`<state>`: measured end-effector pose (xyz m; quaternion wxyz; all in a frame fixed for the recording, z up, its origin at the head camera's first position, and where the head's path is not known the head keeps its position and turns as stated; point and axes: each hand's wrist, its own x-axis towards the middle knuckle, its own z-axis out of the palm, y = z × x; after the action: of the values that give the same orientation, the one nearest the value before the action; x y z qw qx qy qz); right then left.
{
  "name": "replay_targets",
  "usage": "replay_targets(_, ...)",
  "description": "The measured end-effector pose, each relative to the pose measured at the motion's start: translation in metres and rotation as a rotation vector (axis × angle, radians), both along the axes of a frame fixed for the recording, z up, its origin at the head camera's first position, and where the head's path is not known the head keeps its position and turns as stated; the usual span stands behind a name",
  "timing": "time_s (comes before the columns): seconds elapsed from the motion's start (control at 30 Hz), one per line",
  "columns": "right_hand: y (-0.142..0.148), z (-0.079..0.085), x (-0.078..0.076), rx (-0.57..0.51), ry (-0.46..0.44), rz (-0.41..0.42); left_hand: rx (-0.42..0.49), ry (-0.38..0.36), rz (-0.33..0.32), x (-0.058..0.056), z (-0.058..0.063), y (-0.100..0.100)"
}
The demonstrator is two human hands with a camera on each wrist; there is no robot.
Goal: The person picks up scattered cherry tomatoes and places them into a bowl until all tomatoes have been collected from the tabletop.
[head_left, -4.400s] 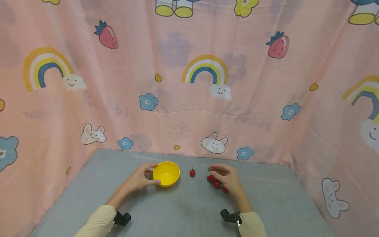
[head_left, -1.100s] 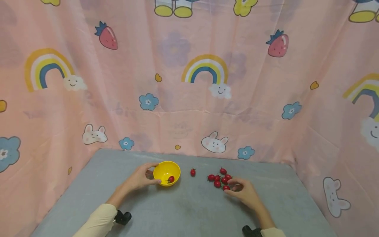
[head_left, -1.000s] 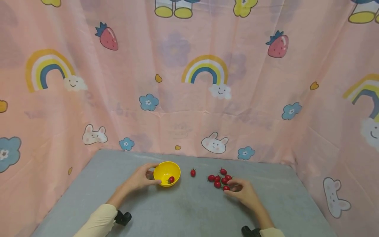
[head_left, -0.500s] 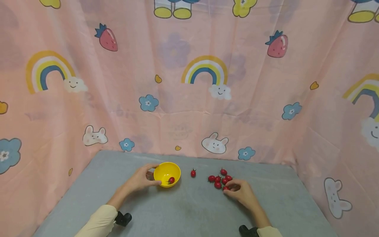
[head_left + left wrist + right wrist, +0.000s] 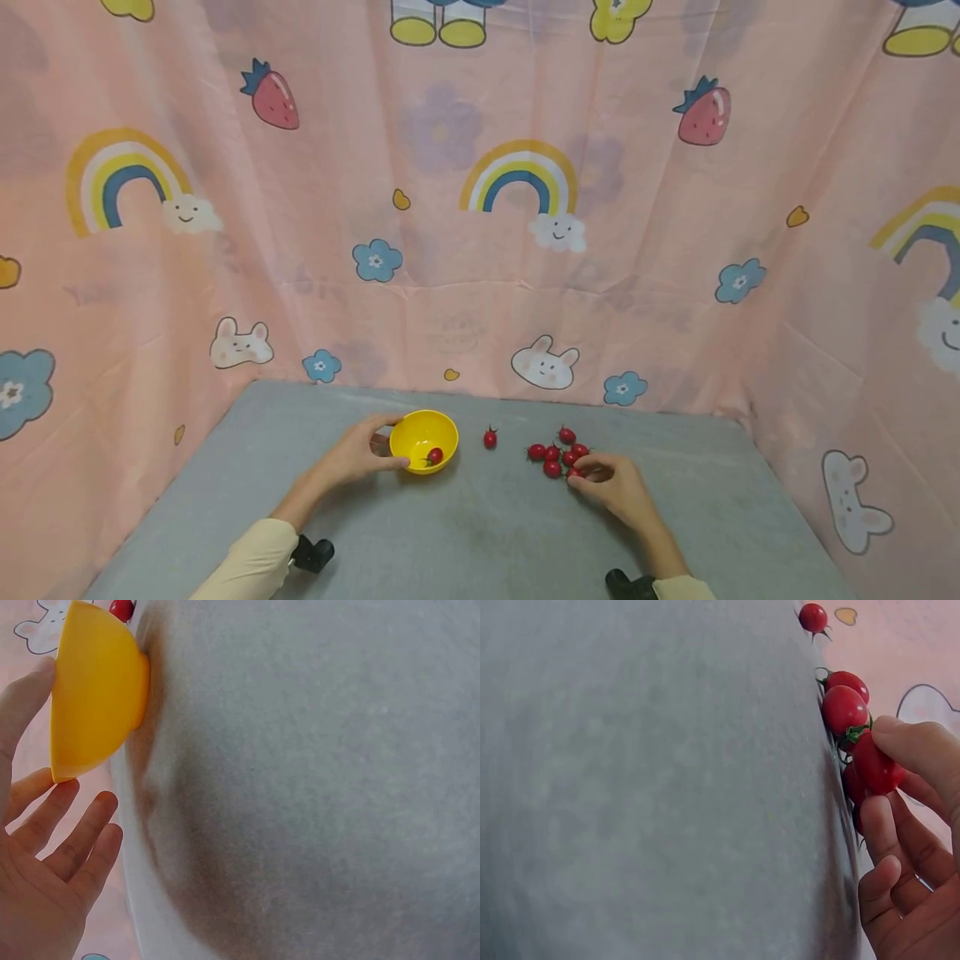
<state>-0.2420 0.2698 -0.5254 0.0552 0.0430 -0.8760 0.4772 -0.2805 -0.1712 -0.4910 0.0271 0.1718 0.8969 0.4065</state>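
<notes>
My left hand (image 5: 352, 450) holds a yellow bowl (image 5: 412, 437) by its rim, thumb at the near side and fingers at the far side. The bowl stands upright on the table with one cherry tomato (image 5: 435, 456) inside. At the right edge of a cluster of cherry tomatoes is my right hand (image 5: 618, 487). In the right wrist view its thumb and fingers pinch one cherry tomato (image 5: 876, 763) with a green stem; other tomatoes (image 5: 844, 707) lie just behind it. Whether the pinched tomato is off the table I cannot tell.
A single cherry tomato (image 5: 490, 438) lies between the bowl and the cluster (image 5: 552, 469). The grey table (image 5: 465, 542) ends at a pink printed curtain (image 5: 450, 300) behind and at the sides. Black wrist mounts (image 5: 311, 553) sit on both forearms.
A tomato now lies in the bowl, which held none at first. My right hand has moved right and nearer, and its thumb and fingers have closed on another tomato. The left hand stays put.
</notes>
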Motion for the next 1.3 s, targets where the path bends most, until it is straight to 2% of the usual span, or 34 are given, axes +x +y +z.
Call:
replay_targets(0.43,-0.002,-0.006,-0.002,-0.116,0.027,0.022,0.000,0.027,-0.031,0.001,-0.002,0.000)
replay_targets(0.8,-0.003,0.005,0.002,-0.201,0.007,0.012,0.005,0.048,-0.034,0.003,-0.003,-0.001)
replay_targets(0.93,-0.002,0.002,0.000,-0.233,0.022,0.020,0.001,0.050,-0.037,0.004,-0.003,-0.002)
replay_targets(1.1,-0.005,0.004,-0.002,-0.245,0.048,0.023,0.007,0.047,-0.039,0.002,-0.005,-0.003)
replay_targets(1.3,-0.014,0.013,-0.004,-0.224,0.030,0.001,0.009,0.042,-0.037,0.002,-0.004,-0.003)
